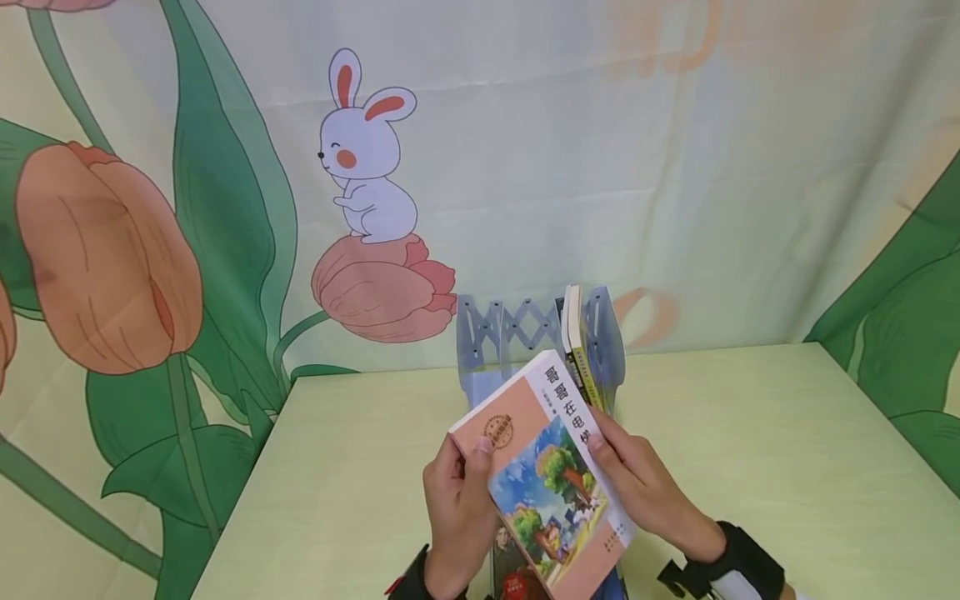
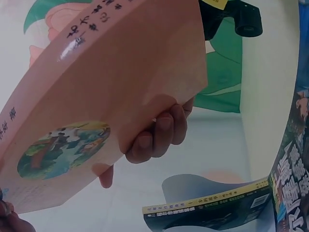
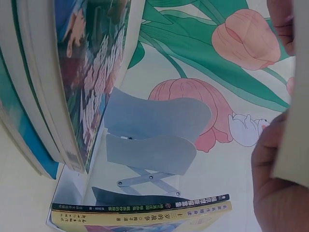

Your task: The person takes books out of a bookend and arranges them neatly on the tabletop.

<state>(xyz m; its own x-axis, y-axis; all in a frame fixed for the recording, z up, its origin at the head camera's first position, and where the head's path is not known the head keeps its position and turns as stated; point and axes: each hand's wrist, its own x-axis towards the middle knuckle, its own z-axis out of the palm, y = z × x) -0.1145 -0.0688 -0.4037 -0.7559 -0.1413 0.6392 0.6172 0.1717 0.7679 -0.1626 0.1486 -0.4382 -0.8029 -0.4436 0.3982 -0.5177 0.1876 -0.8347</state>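
Between both hands is a paperback book (image 1: 551, 492), tilted, its cover salmon and white with a painted tree scene. My left hand (image 1: 459, 508) grips its left edge, thumb on the cover. At the opposite edge my right hand (image 1: 652, 483) holds it with the thumb on the white title band. The salmon back cover (image 2: 130, 72) and lettered spine face the left wrist view, with fingers curled at the edge. Behind the book stands a blue-grey expandable book rack (image 1: 468, 333), partly hidden by it. Two thin books (image 1: 573, 333) stand upright at the rack's right end.
Beneath the held book lies a stack of books (image 1: 506, 554), mostly covered in the head view; its thick page edges and a colourful cover (image 3: 91, 72) show in the right wrist view. The pale green table (image 1: 345, 483) meets a curtain printed with tulips and a rabbit (image 1: 367, 158).
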